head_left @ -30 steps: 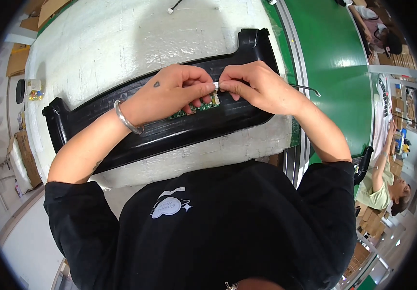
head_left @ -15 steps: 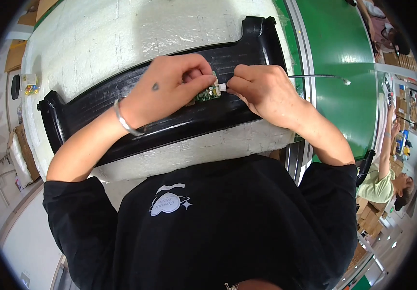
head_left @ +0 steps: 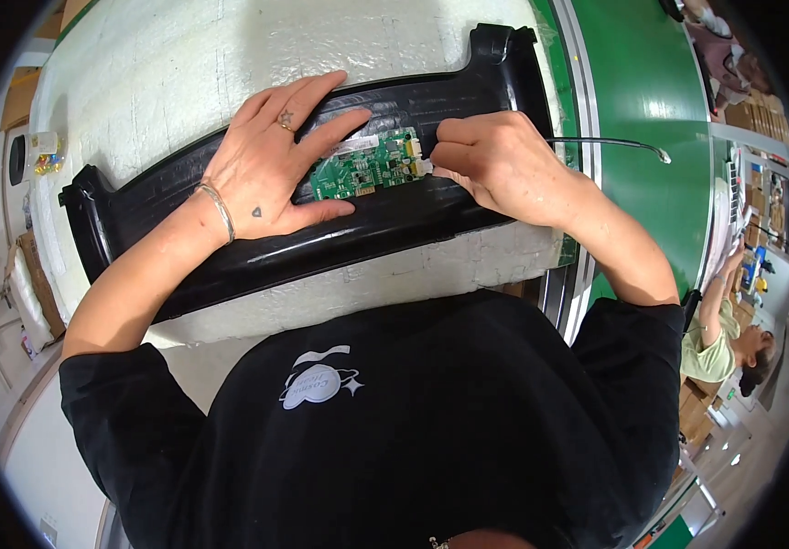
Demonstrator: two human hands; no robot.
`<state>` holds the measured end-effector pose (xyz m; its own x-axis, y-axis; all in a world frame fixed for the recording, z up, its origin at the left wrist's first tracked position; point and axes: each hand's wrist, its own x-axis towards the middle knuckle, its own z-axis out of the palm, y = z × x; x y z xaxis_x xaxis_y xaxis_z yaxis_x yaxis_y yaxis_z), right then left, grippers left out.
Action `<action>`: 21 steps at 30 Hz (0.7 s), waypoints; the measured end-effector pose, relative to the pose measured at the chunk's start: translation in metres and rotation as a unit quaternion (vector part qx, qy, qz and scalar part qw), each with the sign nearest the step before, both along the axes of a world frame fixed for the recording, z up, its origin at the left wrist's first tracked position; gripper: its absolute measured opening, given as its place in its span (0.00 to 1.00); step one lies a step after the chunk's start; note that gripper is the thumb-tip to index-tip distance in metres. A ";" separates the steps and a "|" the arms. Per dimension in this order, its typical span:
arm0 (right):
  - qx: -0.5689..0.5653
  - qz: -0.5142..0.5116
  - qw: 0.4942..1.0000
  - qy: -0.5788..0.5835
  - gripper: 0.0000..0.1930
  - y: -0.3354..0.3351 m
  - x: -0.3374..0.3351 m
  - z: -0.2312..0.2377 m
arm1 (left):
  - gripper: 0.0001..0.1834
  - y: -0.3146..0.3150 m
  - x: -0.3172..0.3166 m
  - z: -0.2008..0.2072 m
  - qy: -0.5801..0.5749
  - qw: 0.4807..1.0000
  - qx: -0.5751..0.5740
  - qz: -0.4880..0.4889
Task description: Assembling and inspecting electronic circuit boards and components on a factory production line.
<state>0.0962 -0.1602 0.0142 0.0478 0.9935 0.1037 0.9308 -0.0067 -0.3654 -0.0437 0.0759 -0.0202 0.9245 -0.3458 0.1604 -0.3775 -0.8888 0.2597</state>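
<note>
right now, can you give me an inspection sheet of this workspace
Surface: white covering, shiny, creased
Job's things: green circuit board, lying on long black panel
Clutter: clear container of small coloured pieces, by the surface's left edge
Hands: left hand spread over the panel around the board's left end; right hand closed at white connector, exact grip hidden
Cables: black cable extends right from behind right hand, pale-tipped end over green surface
Surroundings: co-worker in light green top, far right
</note>
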 end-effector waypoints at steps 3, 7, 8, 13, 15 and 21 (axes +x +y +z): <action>0.006 0.020 1.000 0.016 0.02 0.002 0.007 -0.001 | 0.43 0.000 0.005 0.001 -0.006 1.000 -0.004 -0.008; 0.009 0.018 0.998 0.052 0.01 0.008 0.010 0.005 | 0.42 0.004 0.006 0.002 0.003 1.000 -0.004 -0.005; 0.007 0.005 0.999 0.048 0.01 0.008 0.009 0.009 | 0.42 0.005 0.005 0.005 -0.012 1.000 0.000 -0.006; 0.083 0.020 0.992 0.093 0.14 -0.007 -0.043 0.015 | 0.46 0.009 0.002 0.021 0.072 0.995 -0.066 -0.002; 0.058 0.008 0.998 -0.025 0.12 -0.023 -0.064 -0.010 | 0.45 0.007 0.009 0.036 0.107 0.983 -0.147 -0.022; 0.157 -0.097 0.972 -0.148 0.08 -0.069 -0.045 0.017 | 0.35 0.055 0.005 0.143 -0.054 0.988 -0.137 0.048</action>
